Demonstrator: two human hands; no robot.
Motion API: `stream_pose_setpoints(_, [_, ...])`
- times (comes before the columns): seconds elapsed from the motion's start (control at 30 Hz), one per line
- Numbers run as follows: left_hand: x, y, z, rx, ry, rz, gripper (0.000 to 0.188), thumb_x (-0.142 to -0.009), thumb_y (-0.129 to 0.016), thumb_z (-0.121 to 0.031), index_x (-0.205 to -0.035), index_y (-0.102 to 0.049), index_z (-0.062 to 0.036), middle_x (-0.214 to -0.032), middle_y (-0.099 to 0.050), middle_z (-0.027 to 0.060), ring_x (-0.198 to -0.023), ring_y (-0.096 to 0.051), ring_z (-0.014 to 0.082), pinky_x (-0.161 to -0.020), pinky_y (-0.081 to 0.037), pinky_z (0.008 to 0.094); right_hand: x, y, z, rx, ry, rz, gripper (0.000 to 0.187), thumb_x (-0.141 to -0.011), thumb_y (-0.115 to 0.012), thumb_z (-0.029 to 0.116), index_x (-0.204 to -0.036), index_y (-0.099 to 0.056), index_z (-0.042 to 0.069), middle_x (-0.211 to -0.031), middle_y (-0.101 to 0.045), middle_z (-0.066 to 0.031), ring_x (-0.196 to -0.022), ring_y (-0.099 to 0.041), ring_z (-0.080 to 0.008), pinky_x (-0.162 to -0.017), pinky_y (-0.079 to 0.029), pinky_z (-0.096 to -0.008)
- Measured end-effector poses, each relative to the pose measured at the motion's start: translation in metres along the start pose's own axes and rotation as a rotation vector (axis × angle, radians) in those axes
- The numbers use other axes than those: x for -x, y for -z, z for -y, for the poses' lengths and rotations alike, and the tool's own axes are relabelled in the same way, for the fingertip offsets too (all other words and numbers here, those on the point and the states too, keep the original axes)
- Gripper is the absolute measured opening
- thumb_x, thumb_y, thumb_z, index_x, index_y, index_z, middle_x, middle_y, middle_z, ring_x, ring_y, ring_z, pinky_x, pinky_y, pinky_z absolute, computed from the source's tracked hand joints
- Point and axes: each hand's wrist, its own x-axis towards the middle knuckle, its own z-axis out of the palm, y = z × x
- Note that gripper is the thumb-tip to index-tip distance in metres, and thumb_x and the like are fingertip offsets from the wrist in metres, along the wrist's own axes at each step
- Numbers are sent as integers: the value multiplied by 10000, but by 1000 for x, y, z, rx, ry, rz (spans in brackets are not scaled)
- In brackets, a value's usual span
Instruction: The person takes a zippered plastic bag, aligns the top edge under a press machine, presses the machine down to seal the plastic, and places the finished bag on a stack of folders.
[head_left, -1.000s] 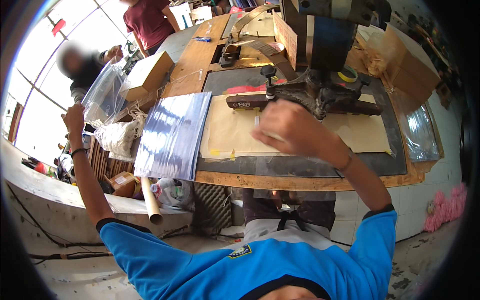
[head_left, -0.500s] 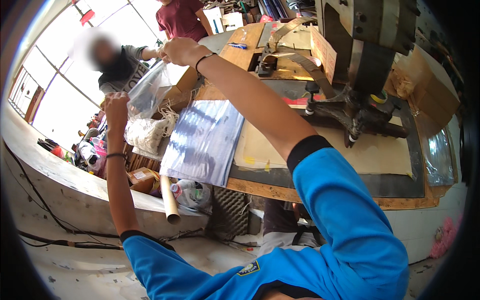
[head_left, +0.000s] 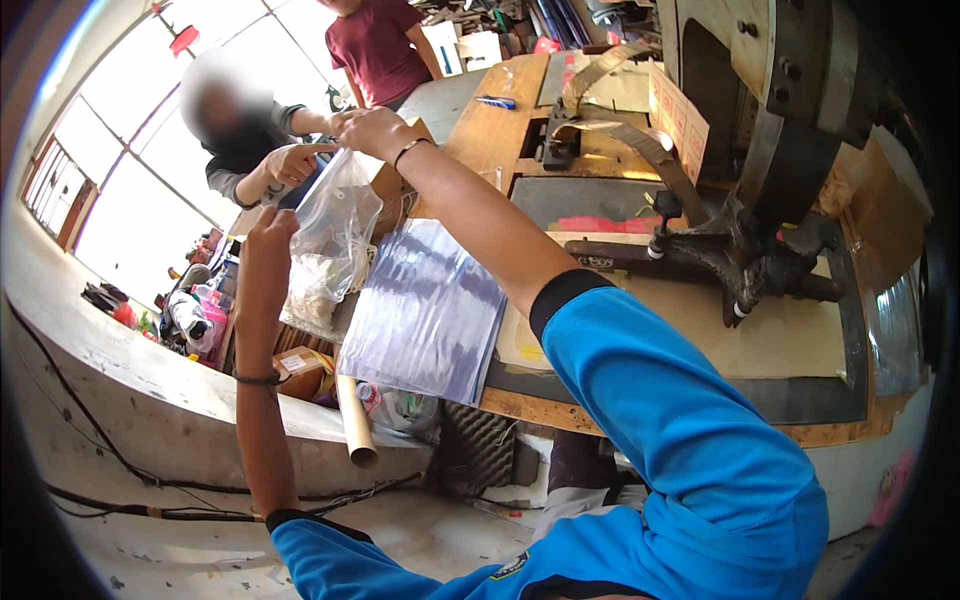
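Observation:
A clear plastic bag (head_left: 338, 215) hangs in the air at the upper left, pinched by my raised hands. My right hand (head_left: 376, 133) is closed on its upper end. Lower and to the left, my left hand (head_left: 268, 234) is closed at its left edge. A co-worker's hand (head_left: 292, 164) reaches between my hands with a finger stretched out, close to the bag; their other hand is beside my right hand. Below the bag lies a stack of clear plastic sheets (head_left: 420, 312) on the table's left part. My fingertips are partly hidden.
A heavy press-like machine (head_left: 745, 245) stands over a tan board (head_left: 690, 330) at the right. White cord (head_left: 315, 283) lies beneath the bag. A cardboard tube (head_left: 355, 425) juts out below the stack. Another person in a maroon shirt (head_left: 375, 52) stands at the far side.
The co-worker's hand has come in between my hands with a finger extended. The bag, stretched slantwise before, hangs looser and more upright. My head view has shifted slightly.

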Motion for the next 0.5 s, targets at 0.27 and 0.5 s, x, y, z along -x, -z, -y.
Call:
stream_pose_setpoints(0.27, [2, 10, 1, 18, -1, -16, 107, -901, -575, 28, -974, -652, 46, -913, -616, 195, -802, -654, 378, -679, -482, 429, 18, -6, -8, 31, 146, 8, 340, -988, -425, 190, -1233, -600, 32, -1209, -667, -182, -1088, -682, -291, -904, -556, -422])
stream_pose_setpoints(0.5, [11, 4, 17, -35, -3, -22, 107, -928, -556, 6, -972, -648, 37, -895, -636, 191, -788, -655, 365, -685, -484, 430, 57, 17, -9, -57, 251, -41, 239, -951, -485, 71, -1186, -485, 115, -1106, -689, -13, -1119, -658, -208, -887, -562, -371])
